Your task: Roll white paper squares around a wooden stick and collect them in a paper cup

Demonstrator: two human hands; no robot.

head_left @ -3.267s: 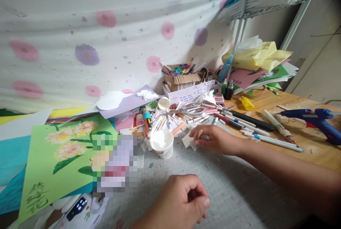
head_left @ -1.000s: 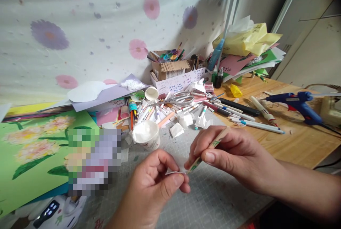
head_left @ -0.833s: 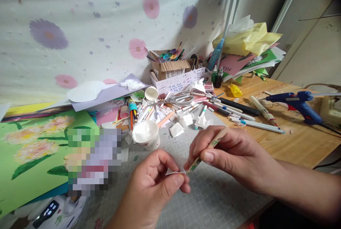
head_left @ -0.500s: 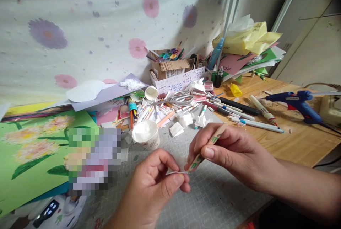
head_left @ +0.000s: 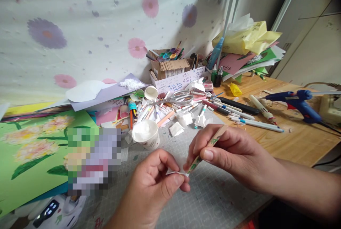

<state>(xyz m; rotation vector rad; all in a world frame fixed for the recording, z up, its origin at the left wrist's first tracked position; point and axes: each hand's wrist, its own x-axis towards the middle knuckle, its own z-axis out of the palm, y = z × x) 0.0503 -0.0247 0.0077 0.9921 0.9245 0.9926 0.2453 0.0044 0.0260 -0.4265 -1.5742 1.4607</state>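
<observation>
My left hand (head_left: 153, 188) pinches a small piece of thin white paper (head_left: 178, 166) between thumb and forefinger above the grey cutting mat (head_left: 213, 197). My right hand (head_left: 229, 154) grips a slim stick with green printing (head_left: 206, 148), like a pencil, and its lower tip meets the paper at my left thumb. Both hands hover close together over the mat's near part.
A white paper cup (head_left: 146, 134) stands just beyond my left hand. Behind it lie several pens, scissors (head_left: 181, 99) and paper scraps. A blue glue gun (head_left: 295, 101) rests on the wooden table at right. A green flower painting (head_left: 34, 150) lies left; a cardboard box (head_left: 170, 67) stands at the back.
My right hand left the scraps by the pens and came near with the stick; my left hand rose to meet it. Over the last second the stick's tip shifted slightly against the paper.
</observation>
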